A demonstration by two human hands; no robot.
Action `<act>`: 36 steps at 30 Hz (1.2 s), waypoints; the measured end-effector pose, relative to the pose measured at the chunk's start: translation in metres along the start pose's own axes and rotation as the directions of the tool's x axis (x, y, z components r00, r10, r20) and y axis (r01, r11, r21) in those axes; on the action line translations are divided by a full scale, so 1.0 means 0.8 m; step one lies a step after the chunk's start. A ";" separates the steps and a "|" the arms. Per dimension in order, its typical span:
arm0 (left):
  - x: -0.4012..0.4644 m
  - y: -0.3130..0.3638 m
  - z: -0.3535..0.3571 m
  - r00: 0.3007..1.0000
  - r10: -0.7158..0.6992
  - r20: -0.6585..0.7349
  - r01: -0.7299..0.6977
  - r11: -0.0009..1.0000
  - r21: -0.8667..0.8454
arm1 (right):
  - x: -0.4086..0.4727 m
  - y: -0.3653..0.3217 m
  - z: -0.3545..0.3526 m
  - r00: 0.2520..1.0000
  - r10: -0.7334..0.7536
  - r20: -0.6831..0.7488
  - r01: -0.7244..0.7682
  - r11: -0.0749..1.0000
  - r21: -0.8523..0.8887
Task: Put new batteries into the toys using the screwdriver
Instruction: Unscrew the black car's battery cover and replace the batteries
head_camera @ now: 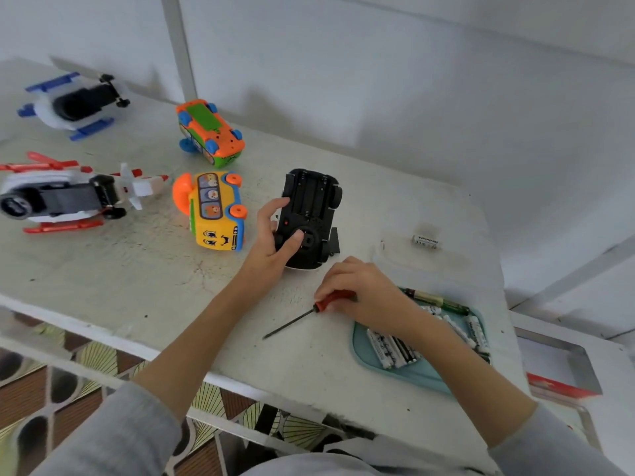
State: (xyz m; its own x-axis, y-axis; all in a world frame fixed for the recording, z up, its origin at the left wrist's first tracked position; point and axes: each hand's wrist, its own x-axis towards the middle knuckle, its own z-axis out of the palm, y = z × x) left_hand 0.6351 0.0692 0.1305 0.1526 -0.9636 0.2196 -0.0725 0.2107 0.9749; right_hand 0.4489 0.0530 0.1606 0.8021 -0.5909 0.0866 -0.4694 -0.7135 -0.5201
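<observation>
A black toy car [311,207] lies upside down at the middle of the white table, its battery bay open and showing no batteries. My left hand [271,242] grips the car's near left side, thumb on the underside. A black cover piece [334,240] sits just right of the car. My right hand [364,292] holds the red handle of a screwdriver [309,312] against the table, its dark shaft pointing toward the near left. A teal tray [409,374] at the near right holds several batteries. One loose battery [426,242] lies farther back on the right.
A yellow bus toy [214,209] and an orange-green toy car [209,132] lie left of the black car. A red-white helicopter [65,194] and a blue-white one [74,104] lie at the far left. The table's front edge [103,333] runs above a patterned floor.
</observation>
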 end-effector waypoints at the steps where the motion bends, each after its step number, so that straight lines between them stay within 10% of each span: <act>1: -0.001 0.000 0.000 1.000 0.000 -0.001 0.000 1.000 0.003 | -0.003 -0.001 -0.007 0.999 0.004 -0.044 -0.003 0.999 0.035; 6: -0.002 -0.002 -0.002 0.998 0.006 -0.059 -0.008 1.000 -0.023 | -0.037 0.013 -0.058 0.969 0.205 -0.138 -0.190 0.975 0.116; 15: -0.004 -0.005 0.000 0.998 0.050 -0.045 -0.049 0.998 0.037 | -0.101 0.024 -0.077 0.889 0.435 0.143 -0.433 0.900 -0.050; 36: -0.008 -0.011 0.001 0.997 0.075 -0.020 -0.074 0.995 0.061 | -0.107 0.003 -0.071 0.919 0.391 0.044 -0.390 0.890 0.238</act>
State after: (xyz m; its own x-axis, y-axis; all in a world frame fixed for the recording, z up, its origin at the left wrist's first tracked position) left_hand 0.6344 0.0732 0.1203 0.1661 -0.9416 0.2930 -0.1439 0.2709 0.9518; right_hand 0.3580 0.0802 0.2003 0.5701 -0.8056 -0.1614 -0.6426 -0.3149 -0.6985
